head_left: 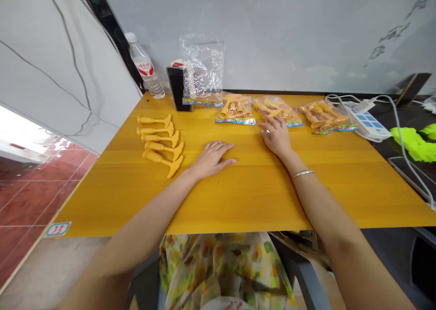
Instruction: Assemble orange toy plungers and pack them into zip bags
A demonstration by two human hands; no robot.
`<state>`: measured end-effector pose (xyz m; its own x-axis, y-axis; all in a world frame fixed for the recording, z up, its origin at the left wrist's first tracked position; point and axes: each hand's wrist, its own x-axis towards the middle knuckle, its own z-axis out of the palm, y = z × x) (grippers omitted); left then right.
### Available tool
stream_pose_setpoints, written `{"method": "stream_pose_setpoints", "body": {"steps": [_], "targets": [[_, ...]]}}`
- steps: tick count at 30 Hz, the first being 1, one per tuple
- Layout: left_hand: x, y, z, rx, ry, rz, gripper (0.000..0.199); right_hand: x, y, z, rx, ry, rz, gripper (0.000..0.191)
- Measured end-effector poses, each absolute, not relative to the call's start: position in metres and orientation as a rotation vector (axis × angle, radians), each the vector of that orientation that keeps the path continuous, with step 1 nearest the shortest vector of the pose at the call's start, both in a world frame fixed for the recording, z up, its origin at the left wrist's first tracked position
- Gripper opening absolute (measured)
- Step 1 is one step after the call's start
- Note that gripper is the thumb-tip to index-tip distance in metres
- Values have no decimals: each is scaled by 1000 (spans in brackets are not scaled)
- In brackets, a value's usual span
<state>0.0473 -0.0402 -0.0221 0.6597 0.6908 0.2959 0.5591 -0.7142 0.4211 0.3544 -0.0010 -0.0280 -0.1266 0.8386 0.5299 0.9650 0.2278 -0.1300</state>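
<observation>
Yellow table [259,196]: five orange plastic parts [161,138] lie stacked in a column at 9 o'clock from the left hand [213,159], which is flat, fingers spread, empty. Right hand [276,136], fingers loosely curled, empty, rests just below a filled bag [274,109] at 12 o'clock.

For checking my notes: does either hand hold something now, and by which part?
Nothing is held: the left hand lies flat on the table, the open right hand beside a plastic bag.
</observation>
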Motion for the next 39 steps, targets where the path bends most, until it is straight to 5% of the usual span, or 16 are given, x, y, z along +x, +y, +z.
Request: {"method": "stream_pose_setpoints", "body": {"steps": [39], "targets": [[50, -43, -16, 2589, 1013, 595, 55, 305, 19, -31, -1539, -2296, -282, 50]]}}
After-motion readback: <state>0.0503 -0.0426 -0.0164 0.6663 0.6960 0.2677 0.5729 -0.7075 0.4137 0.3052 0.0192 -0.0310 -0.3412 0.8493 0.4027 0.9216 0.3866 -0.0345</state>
